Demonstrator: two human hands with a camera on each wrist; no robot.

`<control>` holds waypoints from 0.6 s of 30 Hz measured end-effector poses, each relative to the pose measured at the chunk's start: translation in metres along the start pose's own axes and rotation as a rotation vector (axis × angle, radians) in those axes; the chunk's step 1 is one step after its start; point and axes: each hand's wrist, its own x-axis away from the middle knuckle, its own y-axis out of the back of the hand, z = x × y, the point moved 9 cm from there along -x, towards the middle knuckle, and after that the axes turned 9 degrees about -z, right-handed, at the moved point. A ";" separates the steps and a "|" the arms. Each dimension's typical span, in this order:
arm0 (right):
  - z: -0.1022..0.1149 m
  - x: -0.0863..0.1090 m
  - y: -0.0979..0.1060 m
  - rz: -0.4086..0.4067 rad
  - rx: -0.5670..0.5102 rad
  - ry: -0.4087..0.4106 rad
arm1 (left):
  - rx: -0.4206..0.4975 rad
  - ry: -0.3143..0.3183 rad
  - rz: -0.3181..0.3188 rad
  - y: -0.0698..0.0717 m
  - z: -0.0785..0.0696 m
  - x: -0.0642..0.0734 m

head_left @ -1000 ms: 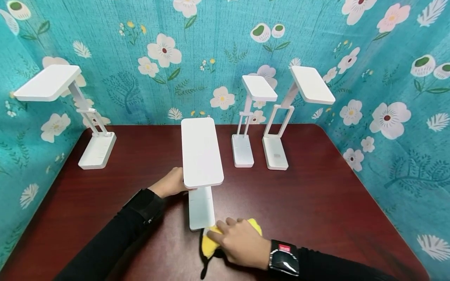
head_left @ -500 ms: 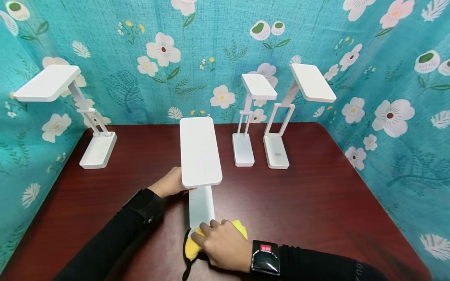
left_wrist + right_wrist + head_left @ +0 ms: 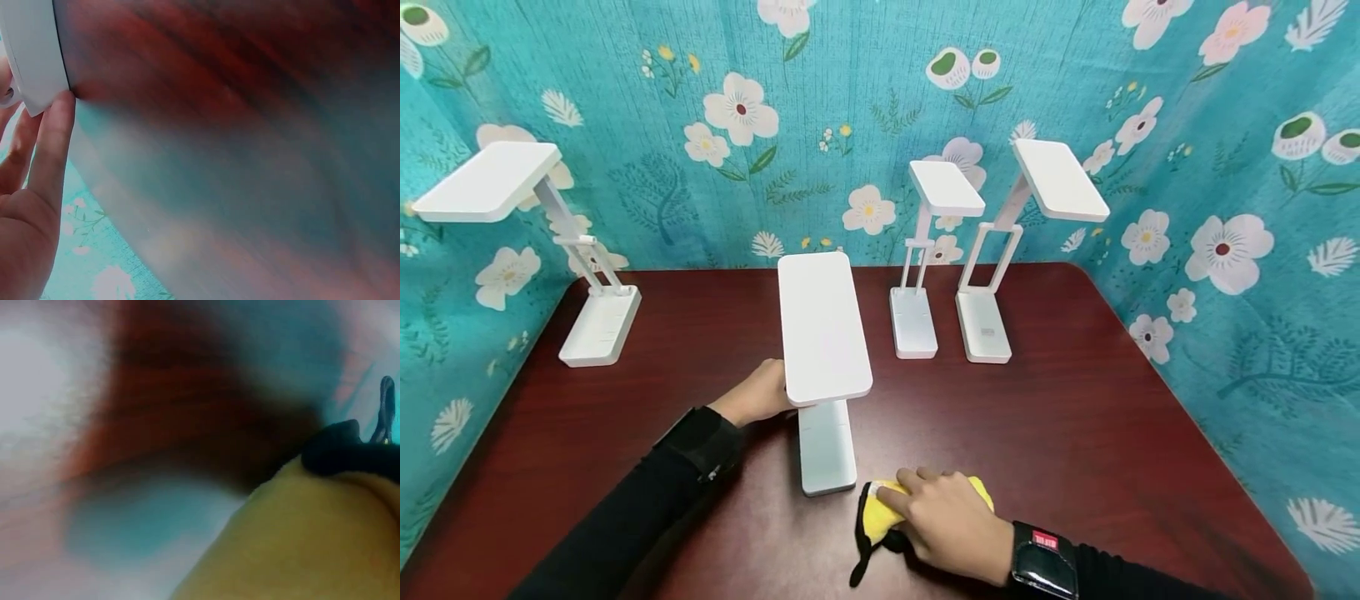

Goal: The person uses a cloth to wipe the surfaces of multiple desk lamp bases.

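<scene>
A white folding desk lamp (image 3: 823,329) stands mid-table, its flat head hiding the stem and part of my left hand (image 3: 754,395). That hand grips the far end of the lamp's base (image 3: 827,450). In the left wrist view, fingers (image 3: 53,140) press against the edge of the base. To the right of the base's near end, my right hand (image 3: 951,527) holds a yellow cloth (image 3: 880,510) with black edging against the table, apart from the lamp. The right wrist view is mostly blurred, showing the cloth's black edging and loop (image 3: 386,409).
Another folding lamp (image 3: 598,325) stands at the back left of the dark red table (image 3: 1075,433). Two more, a smaller lamp (image 3: 913,325) and a larger lamp (image 3: 983,325), stand side by side at the back right. A teal floral curtain (image 3: 670,200) hangs behind.
My right hand moved left with the cloth along the front of the lamp base, then back right, off the base. My left hand has stayed on the lamp.
</scene>
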 end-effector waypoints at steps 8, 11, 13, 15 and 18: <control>-0.015 0.009 0.021 -0.069 -0.048 -0.042 | -0.005 0.057 -0.017 0.006 0.017 -0.034; -0.016 0.013 0.026 -0.097 -0.060 -0.027 | -0.031 0.080 -0.022 0.009 0.024 -0.057; -0.017 0.016 0.028 -0.120 -0.033 -0.013 | -0.079 0.091 -0.024 0.011 0.029 -0.072; -0.018 0.020 0.029 -0.148 0.003 -0.006 | -0.143 0.088 -0.036 0.013 0.032 -0.088; -0.020 0.027 0.033 -0.216 0.062 -0.015 | -0.197 0.103 -0.065 0.016 0.034 -0.110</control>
